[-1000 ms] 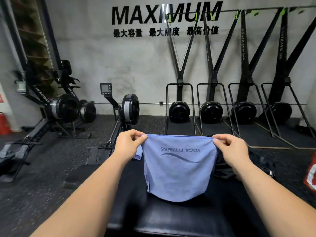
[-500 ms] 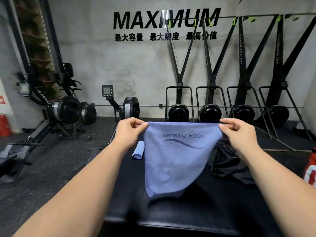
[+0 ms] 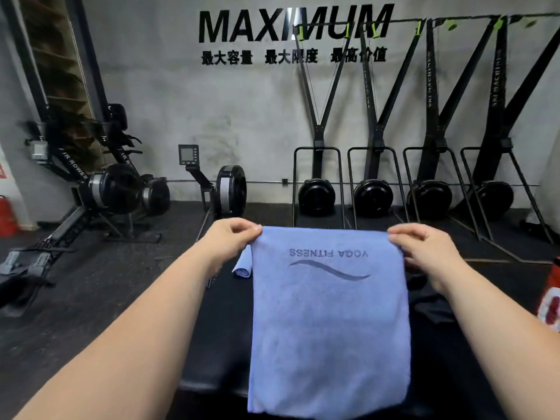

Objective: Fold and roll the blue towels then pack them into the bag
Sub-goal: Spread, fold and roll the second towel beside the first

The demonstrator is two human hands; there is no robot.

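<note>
On the blue towel (image 3: pixel 330 328), "YOGA FITNESS".

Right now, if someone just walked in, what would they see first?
The big blue towel in the middle, held up over the black bench, with YOGA FITNESS upside down; the left hand and right hand pinch its top corners. Behind, huge black MAXIMUM letters top the grey wall. A small rolled towel lies on the bench, left of it.

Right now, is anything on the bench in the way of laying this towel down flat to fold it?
Nothing visible. The blue towel, pinched at its top corners by the left hand and right hand, hangs over the black bench. A rolled towel lies to its left, dark fabric to its right.
</note>
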